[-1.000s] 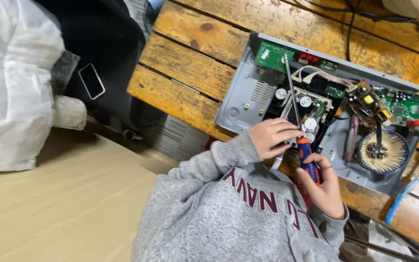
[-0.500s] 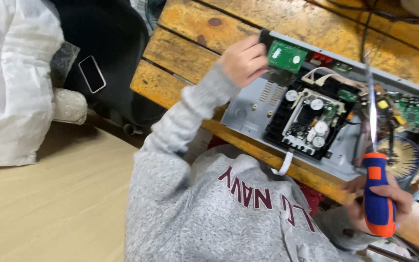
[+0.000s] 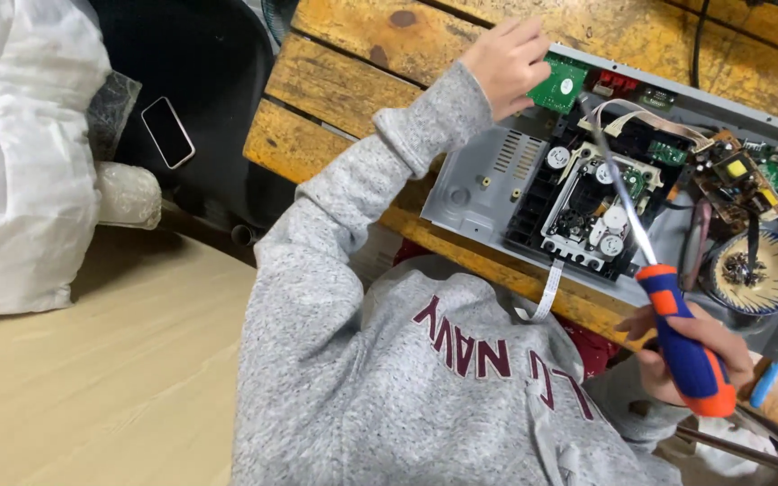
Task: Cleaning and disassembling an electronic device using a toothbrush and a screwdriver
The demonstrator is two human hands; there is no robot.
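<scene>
The left hand (image 3: pixel 506 65) is closed around the near edge of a small green board (image 3: pixel 562 84), which is held by the fingertips at the far left corner of the open grey chassis (image 3: pixel 488 171). The right hand (image 3: pixel 691 355) is clenched around the orange-and-blue handle of a screwdriver (image 3: pixel 668 315). The shaft is angled up and left across the chassis, with its tip just beside the green board. The black drive mechanism (image 3: pixel 587 211) is seated in the middle of the chassis, beneath the shaft. A white ribbon cable (image 3: pixel 547 292) hangs over the near edge of the chassis. A blue-rimmed bowl (image 3: pixel 754 270) with small parts sits at the right of the chassis, near the right hand. The chassis rests on a wooden table (image 3: pixel 362 72).
</scene>
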